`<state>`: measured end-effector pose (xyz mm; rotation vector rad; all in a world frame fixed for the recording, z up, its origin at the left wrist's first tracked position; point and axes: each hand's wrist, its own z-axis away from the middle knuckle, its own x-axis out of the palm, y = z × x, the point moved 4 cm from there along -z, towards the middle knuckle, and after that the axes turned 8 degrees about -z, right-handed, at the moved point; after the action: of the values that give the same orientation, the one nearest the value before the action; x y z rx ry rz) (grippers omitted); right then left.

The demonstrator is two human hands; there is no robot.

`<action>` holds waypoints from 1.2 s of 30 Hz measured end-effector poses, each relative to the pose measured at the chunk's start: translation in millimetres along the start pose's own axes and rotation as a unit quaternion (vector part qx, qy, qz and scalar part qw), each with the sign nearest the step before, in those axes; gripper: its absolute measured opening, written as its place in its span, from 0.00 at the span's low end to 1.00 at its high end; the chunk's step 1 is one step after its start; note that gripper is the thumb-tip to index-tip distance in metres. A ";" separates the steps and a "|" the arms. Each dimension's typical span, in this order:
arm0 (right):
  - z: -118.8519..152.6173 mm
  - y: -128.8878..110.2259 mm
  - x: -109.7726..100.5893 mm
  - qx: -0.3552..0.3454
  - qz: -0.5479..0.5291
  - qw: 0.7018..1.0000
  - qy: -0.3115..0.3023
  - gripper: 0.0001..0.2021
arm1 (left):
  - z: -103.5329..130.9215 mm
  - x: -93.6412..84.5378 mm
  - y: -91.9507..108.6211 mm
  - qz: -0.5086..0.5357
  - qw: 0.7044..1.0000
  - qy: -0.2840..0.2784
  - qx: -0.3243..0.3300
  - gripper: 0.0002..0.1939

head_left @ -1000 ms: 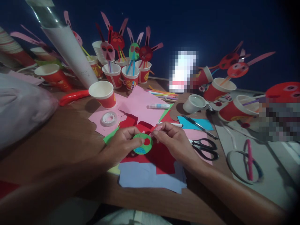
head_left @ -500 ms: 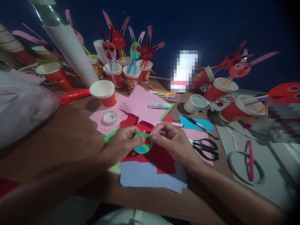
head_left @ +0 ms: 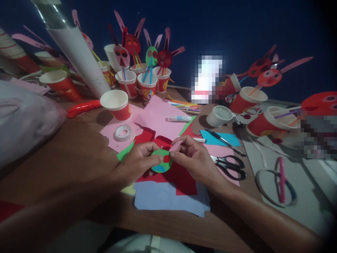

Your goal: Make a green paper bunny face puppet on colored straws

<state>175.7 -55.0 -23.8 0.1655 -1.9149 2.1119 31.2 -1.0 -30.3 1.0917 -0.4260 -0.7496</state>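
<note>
Between my hands is a green paper disc [head_left: 163, 166] with a red spot and blue scribbled colouring near its lower edge. My left hand [head_left: 143, 159] pinches the disc from its left side, thumb on top. At the disc's upper right edge, my right hand [head_left: 191, 154] pinches a small pink paper strip [head_left: 176, 144] with dark lines on it; thumb and fingertip meet where strip and disc touch. Beneath both hands lie red paper [head_left: 184, 179] and, nearer me, pale blue sheets [head_left: 163, 198].
Black-handled scissors [head_left: 230, 167] and a black pen [head_left: 223, 141] lie to the right. Behind stand a tape roll [head_left: 123, 133], a paper cup [head_left: 116, 105], a glue stick [head_left: 179, 119] and a white mug [head_left: 219, 116]. Several cups hold paper rabbit heads on straws. A plastic bag [head_left: 26, 119] sits at left.
The green disc has shifted very slightly to the right, closer under my right thumb. Both hands keep their grips, and everything else stays put.
</note>
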 end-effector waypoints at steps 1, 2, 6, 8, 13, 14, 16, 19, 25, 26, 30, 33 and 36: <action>0.0 -0.2 -0.2 -0.001 -0.001 1.000 0.001 0.08 | -0.1 -0.3 -0.4 0.003 1.000 -0.007 0.005 0.06; 0.1 -0.2 -0.5 -0.002 -0.001 1.000 0.002 0.08 | -0.3 -0.6 -0.8 0.008 1.000 -0.014 0.011 0.07; 0.9 0.4 -1.1 -0.005 0.016 1.000 0.004 0.08 | -1.0 -0.9 -1.9 0.020 0.999 -0.023 0.017 0.09; 1.4 0.5 -0.7 -0.011 0.024 1.000 0.005 0.08 | -1.0 -0.2 -1.1 0.019 0.999 -0.021 0.021 0.10; 2.3 0.3 1.5 -0.018 0.031 0.999 0.006 0.08 | -0.3 2.3 1.8 -0.002 1.000 -0.005 0.015 0.11; 2.4 0.0 1.9 -0.017 0.033 0.999 0.005 0.08 | -0.2 2.7 2.5 0.002 1.000 -0.001 0.014 0.11; 2.5 -2.0 2.3 -0.023 0.038 0.999 0.006 0.06 | 0.2 3.7 3.8 0.015 1.000 0.000 0.014 0.12; 2.5 -6.4 1.4 -0.029 0.048 0.998 0.015 0.04 | 1.3 5.2 6.5 0.015 1.000 -0.001 0.019 0.12; 3.6 -12.5 -0.6 -0.024 0.038 0.999 0.031 0.06 | 5.8 4.5 13.1 -0.045 0.996 0.044 0.069 0.10; 4.1 -13.5 -0.4 -0.027 0.034 0.999 0.029 0.05 | 7.1 3.7 15.5 -0.071 0.991 0.059 0.098 0.09; 6.2 -19.0 -0.3 -0.051 0.019 0.998 0.029 0.04 | 14.2 3.4 27.9 -0.194 0.948 0.086 0.236 0.04; 7.2 -22.3 -0.6 -0.052 0.021 0.998 0.034 0.04 | 16.0 3.6 30.9 -0.223 0.935 0.079 0.263 0.03; 7.7 -24.3 0.4 -0.050 0.037 0.998 0.025 0.04 | 13.5 2.8 26.6 -0.194 0.953 0.068 0.222 0.04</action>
<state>181.4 -60.6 0.4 0.0226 -2.0206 2.0400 33.3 -4.8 -0.6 1.6719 -0.2686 -0.9413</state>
